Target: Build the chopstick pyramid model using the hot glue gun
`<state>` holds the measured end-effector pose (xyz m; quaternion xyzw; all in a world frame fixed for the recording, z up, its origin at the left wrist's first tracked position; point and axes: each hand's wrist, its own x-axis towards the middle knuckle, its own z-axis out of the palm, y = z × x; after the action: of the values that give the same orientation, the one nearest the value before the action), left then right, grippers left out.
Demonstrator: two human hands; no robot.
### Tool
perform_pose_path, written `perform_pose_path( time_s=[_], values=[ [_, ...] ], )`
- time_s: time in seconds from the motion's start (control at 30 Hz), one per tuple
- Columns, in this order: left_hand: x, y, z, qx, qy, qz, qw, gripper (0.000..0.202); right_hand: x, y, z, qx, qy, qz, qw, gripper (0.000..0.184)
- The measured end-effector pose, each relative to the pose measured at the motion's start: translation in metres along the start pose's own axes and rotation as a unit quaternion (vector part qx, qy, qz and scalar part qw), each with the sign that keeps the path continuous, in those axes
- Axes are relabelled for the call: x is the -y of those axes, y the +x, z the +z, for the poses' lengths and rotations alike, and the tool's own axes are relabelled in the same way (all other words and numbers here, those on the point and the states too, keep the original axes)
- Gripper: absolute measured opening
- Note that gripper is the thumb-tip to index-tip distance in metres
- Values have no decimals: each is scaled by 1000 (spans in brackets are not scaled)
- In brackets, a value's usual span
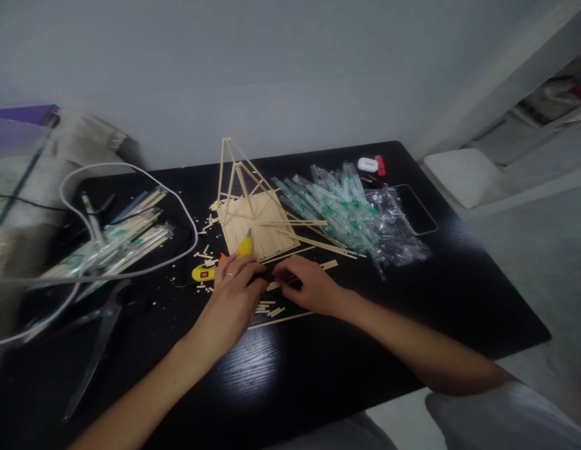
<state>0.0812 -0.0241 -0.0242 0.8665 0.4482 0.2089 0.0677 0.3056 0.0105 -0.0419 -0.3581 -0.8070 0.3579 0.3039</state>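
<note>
My left hand (238, 281), a ring on one finger, is curled just in front of a yellow glue gun (245, 246) and covers part of it. Facing it, my right hand (308, 282) is closed with thumb and fingertips together. The fingertips of both hands nearly meet over the table; whatever is between them is too small and dark to make out. Behind the hands lies a flat panel of wooden sticks (234, 234), with a pointed stick frame (243, 178) standing on it. Short cut sticks (270, 309) and a long stick (288, 320) lie below the hands.
Clear and green plastic wrappers (332, 203) cover the right side of the black table (365, 369), near a phone (418, 209) and a white case (368, 164). On the left are wrapped sticks (131, 240), a white cable (192, 219) and pliers (103, 328). A wall (272, 81) stands behind.
</note>
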Motion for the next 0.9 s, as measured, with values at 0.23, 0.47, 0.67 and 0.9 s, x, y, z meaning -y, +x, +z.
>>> perform_pose_path(
  time_s=[0.23, 0.47, 0.67, 0.9],
  values=[
    [0, 2, -2, -3, -14, 3, 1000, 18, 0, 1, -1, -1, 9, 1, 1000, 22],
    [0, 2, -1, -5, -11, 2, 1000, 18, 1, 0, -1, 1, 8, -2, 1000, 22],
    [0, 1, -2, 3, -8, -4, 1000, 19, 0, 0, 0, 1, 2, 2, 1000, 23],
    [0, 2, -2, 0, -12, -3, 1000, 20, 0, 0, 0, 1, 6, 2, 1000, 22]
  ],
)
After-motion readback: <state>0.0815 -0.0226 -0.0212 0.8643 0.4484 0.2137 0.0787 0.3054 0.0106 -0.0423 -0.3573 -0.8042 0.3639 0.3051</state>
